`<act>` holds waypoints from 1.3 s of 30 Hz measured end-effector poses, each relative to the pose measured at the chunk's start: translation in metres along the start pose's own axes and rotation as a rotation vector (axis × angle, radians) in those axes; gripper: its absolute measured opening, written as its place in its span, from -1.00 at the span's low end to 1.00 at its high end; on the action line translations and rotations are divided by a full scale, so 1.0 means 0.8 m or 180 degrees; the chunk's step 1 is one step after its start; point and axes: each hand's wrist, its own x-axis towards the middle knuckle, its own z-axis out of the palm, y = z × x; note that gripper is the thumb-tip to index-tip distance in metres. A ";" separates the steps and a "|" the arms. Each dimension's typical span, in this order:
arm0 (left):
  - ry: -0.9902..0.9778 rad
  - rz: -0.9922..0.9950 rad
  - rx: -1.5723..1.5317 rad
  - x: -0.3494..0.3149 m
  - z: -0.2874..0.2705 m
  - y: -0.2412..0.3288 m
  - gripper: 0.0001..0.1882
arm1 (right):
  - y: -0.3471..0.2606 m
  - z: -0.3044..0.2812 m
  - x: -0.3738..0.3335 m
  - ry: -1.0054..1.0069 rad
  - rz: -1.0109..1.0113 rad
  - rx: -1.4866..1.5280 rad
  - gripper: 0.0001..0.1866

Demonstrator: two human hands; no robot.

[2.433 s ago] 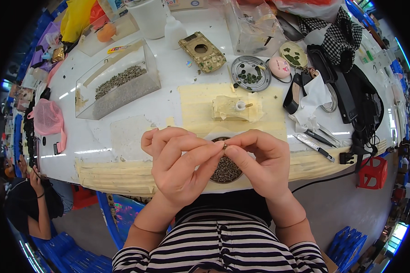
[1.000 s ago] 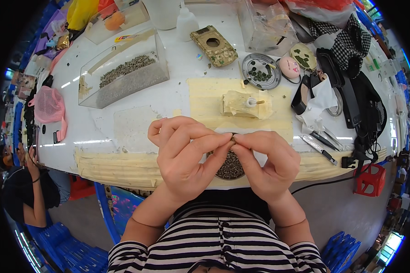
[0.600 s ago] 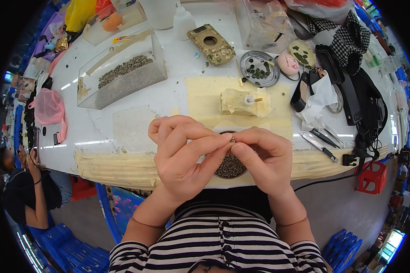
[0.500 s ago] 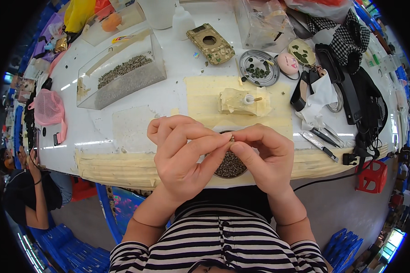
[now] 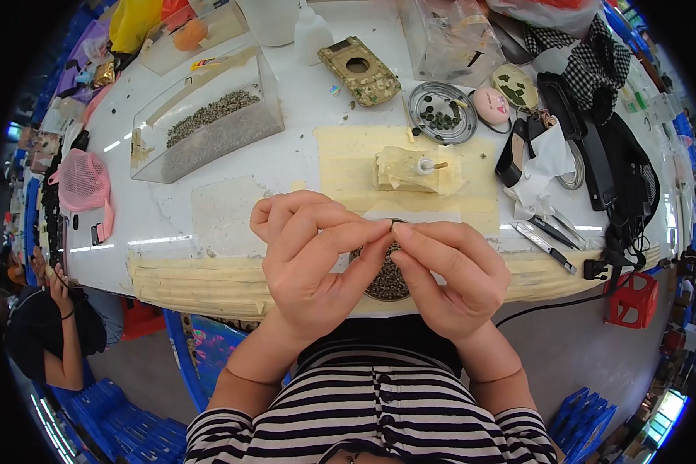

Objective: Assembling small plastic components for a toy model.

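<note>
My left hand (image 5: 311,254) and my right hand (image 5: 448,272) meet fingertip to fingertip just above the table's near edge, pinching a tiny part between them that I can barely see. Right under the fingers lies a round dish of small dark pieces (image 5: 385,280), half hidden by both hands. Beyond the hands stands a small block wrapped in yellowish tape (image 5: 411,170) with a short pin sticking out, on a patch of taped table.
A clear box of small grey parts (image 5: 209,124) sits at the back left, a camouflage-coloured casing (image 5: 359,71) and a round metal tray (image 5: 441,113) behind. Tweezers (image 5: 547,243), black cables and a red stand (image 5: 631,298) are at right. Another person (image 5: 50,325) sits lower left.
My hands have stayed together over the dish, the fingertips shifting slightly as they work the tiny part. The view has drifted a little.
</note>
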 end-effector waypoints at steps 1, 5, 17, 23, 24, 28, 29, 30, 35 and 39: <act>-0.0007 -0.0012 -0.0021 0.000 0.000 0.000 -0.72 | 0.000 0.000 -0.001 -0.0029 -0.0024 -0.0059 -0.69; -0.0025 -0.0052 -0.0149 0.000 0.000 0.000 -0.72 | 0.002 -0.004 0.002 -0.0172 0.0538 0.0385 -0.73; -0.0036 -0.0054 -0.0004 -0.001 0.000 0.000 -0.71 | 0.000 -0.007 0.004 -0.0147 0.0274 0.0412 -0.79; -0.0013 -0.0065 -0.0086 -0.002 -0.001 0.000 -0.72 | 0.006 -0.004 0.001 -0.0207 0.0600 0.0567 -0.78; -0.0023 -0.0053 -0.0094 -0.002 0.000 0.000 -0.72 | 0.007 -0.003 0.001 -0.0259 0.0736 0.0710 -0.79; -0.0052 0.0025 -0.0082 0.001 -0.002 0.001 -0.72 | 0.010 -0.006 0.000 -0.0572 0.1157 0.1296 -0.84; -0.0047 0.0027 -0.0069 0.000 -0.002 0.001 -0.72 | 0.010 -0.005 0.000 -0.0471 0.1091 0.1240 -0.84; -0.0042 0.0030 -0.0057 0.000 -0.001 0.001 -0.72 | 0.010 -0.004 0.000 -0.0369 0.1025 0.1183 -0.84; -0.0029 -0.0049 0.0024 -0.002 0.000 0.000 -0.73 | 0.010 -0.006 -0.003 -0.0138 0.0586 0.0893 -0.80; -0.0038 -0.0081 -0.0021 -0.001 -0.001 0.000 -0.73 | 0.011 -0.006 -0.003 -0.0157 0.0563 0.0696 -0.76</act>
